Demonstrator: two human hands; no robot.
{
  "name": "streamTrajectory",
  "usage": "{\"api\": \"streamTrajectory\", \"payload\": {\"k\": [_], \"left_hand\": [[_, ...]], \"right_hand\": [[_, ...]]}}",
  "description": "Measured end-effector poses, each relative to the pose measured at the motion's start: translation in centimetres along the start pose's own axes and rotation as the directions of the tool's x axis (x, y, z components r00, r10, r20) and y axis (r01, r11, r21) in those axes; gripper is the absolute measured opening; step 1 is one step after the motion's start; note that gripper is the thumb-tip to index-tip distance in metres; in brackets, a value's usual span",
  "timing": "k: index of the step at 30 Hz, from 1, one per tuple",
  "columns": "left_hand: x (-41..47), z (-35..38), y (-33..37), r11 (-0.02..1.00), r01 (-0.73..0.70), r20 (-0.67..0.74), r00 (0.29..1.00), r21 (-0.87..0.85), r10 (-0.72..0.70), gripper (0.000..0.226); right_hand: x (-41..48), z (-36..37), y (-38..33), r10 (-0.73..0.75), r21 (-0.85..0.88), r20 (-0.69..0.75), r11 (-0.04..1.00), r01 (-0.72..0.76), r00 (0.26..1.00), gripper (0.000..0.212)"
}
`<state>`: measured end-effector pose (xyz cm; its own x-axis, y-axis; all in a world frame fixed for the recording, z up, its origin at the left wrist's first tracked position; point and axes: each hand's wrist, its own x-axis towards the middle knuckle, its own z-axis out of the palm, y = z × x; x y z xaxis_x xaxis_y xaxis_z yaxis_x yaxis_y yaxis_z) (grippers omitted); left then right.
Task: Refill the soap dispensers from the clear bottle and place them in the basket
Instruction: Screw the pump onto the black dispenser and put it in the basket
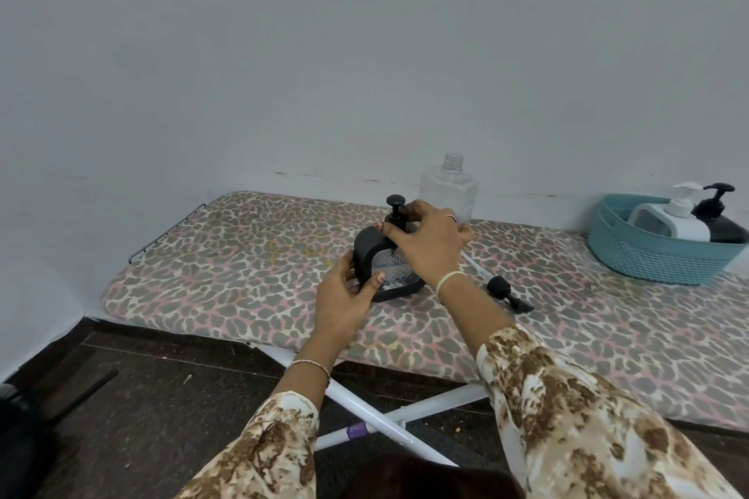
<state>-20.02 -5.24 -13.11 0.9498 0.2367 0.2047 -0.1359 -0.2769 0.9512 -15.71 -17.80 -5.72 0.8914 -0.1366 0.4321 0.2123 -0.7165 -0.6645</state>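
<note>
A black soap dispenser [371,251] with a clear patterned window stands on the leopard-print ironing board [243,255]. My left hand [344,288] grips its lower left side. My right hand [425,243] holds its black pump head [396,207] at the neck. Behind them stands the clear bottle [450,186], uncapped. A loose black pump [508,296] with its tube lies on the board to the right. The teal basket [648,259] at far right holds a white dispenser [677,219] and a black dispenser [721,223].
The board runs along a pale wall and has a wire rest [162,235] at its left end. White crossed legs [385,417] stand under it on a dark floor. A dark object sits at the lower left edge.
</note>
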Motion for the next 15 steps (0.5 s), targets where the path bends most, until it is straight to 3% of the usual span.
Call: {"api": "streamTrajectory", "payload": {"k": [3, 5, 8, 15], "left_hand": [[0.0, -0.1, 0.1, 1.0, 0.012, 0.021, 1.0, -0.015, -0.011, 0.067], [0.0, -0.1, 0.0, 0.999, 0.019, 0.02, 1.0, -0.026, -0.018, 0.067], [0.0, 0.0, -0.1, 0.999, 0.021, -0.008, 1.0, -0.032, -0.021, 0.067], [0.0, 0.2, 0.1, 1.0, 0.012, -0.027, 1.0, -0.001, -0.012, 0.067]], "right_hand": [[0.7, 0.4, 0.7, -0.068, 0.106, 0.16, 0.993, 0.051, 0.985, 0.057], [0.9, 0.5, 1.1, -0.082, 0.083, 0.181, 0.994, 0.068, 0.98, 0.053], [1.0, 0.1, 1.4, -0.086, 0.019, 0.102, 0.996, 0.085, 0.991, 0.04], [0.0, -0.3, 0.0, -0.059, -0.195, -0.029, 0.979, 0.052, 0.998, 0.04]]}}
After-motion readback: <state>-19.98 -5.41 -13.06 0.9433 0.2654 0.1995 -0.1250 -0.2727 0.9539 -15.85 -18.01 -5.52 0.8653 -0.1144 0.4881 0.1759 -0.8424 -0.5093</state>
